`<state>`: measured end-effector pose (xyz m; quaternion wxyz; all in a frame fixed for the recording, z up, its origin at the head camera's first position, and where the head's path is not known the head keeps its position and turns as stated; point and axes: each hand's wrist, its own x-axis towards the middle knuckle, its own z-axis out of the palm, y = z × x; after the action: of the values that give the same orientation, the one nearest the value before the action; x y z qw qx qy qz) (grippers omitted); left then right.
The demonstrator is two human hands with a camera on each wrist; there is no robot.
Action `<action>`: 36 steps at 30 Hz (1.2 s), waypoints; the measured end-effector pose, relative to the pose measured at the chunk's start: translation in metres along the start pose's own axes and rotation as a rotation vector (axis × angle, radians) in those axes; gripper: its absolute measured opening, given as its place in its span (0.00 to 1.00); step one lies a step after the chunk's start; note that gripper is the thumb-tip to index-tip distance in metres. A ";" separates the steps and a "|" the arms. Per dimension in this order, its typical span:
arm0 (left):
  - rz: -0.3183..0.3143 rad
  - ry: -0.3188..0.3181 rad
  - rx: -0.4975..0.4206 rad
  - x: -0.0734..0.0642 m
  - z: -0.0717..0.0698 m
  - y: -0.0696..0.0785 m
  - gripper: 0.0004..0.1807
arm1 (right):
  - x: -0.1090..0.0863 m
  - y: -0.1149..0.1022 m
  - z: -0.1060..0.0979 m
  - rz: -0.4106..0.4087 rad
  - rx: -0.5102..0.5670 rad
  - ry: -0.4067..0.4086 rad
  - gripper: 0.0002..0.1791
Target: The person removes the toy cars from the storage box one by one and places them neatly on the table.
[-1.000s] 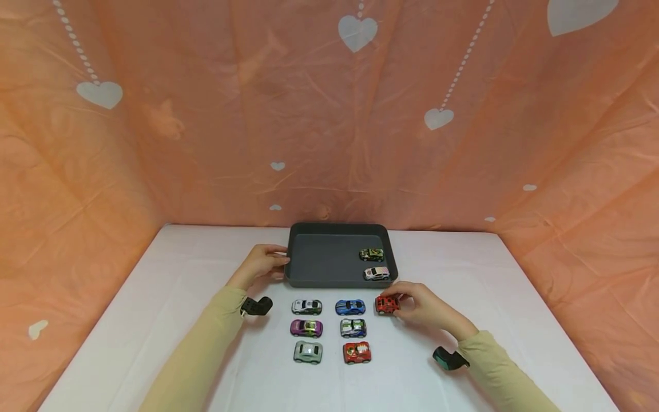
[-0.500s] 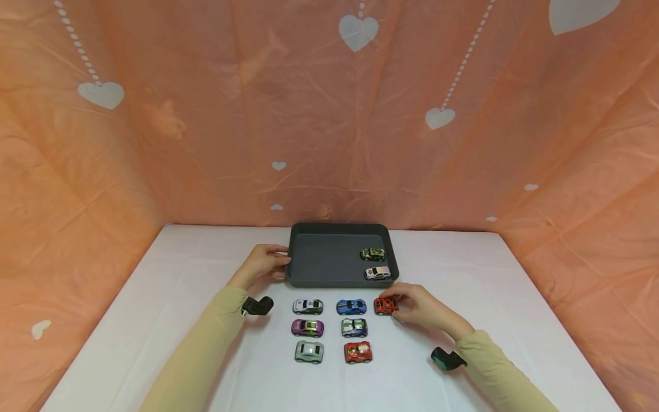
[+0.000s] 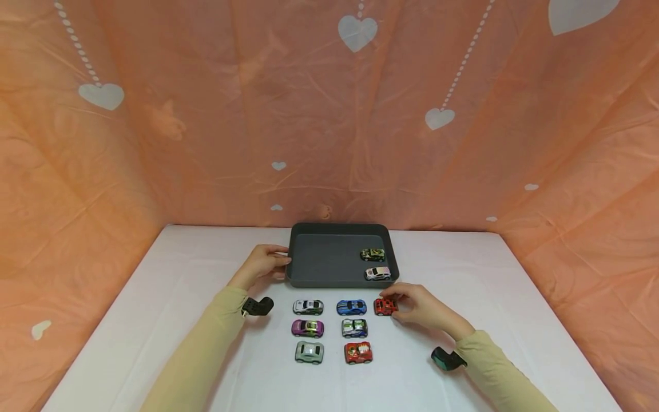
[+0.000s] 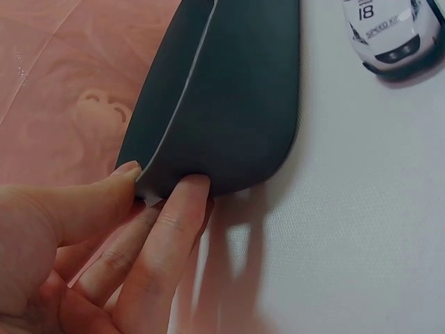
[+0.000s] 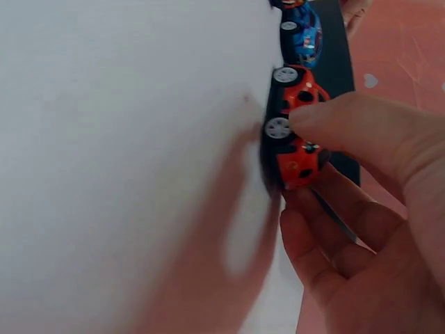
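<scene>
In the head view my left hand [image 3: 261, 264] is at the left end of a dark grey baking tray [image 3: 329, 284]. The left wrist view shows its thumb on the rim and its fingers against the outer wall, gripping the edge. My right hand [image 3: 421, 308] pinches a red toy car [image 3: 385, 306] with black spots, just below the tray's near right corner. The right wrist view has the thumb on this car's wheel side, with the far fingers partly hidden behind it. A blue toy car [image 3: 352, 307] stands to its left, apart from it.
Inside the tray, at the right, sit a camouflage toy car [image 3: 373, 254] and a white one [image 3: 378, 273]. On the white tabletop [image 3: 128, 349] stand white [image 3: 308, 307], purple [image 3: 307, 328], pale green [image 3: 309, 352], silver-striped [image 3: 354, 328] and red-and-white [image 3: 358, 352] toy cars. Orange cloth surrounds the table.
My right hand has shifted slightly left with the red toy car, bringing it a little closer to the blue one. The left hand and the tray look unmoved.
</scene>
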<state>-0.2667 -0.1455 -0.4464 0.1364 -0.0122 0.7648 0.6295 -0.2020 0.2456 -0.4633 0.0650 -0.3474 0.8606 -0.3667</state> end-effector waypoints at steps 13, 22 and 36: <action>-0.005 0.008 -0.001 0.001 -0.001 -0.001 0.23 | 0.006 -0.050 -0.032 -0.143 -0.023 0.051 0.21; -0.006 0.010 -0.003 -0.001 0.000 0.000 0.23 | 0.024 -0.048 -0.047 -0.099 -0.054 0.084 0.22; -0.010 0.004 -0.017 0.000 0.000 -0.001 0.23 | 0.060 -0.017 -0.058 -0.077 -0.038 0.070 0.24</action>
<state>-0.2666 -0.1459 -0.4470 0.1378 -0.0183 0.7597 0.6352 -0.2595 0.2323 -0.4013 0.0140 -0.3682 0.8553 -0.3644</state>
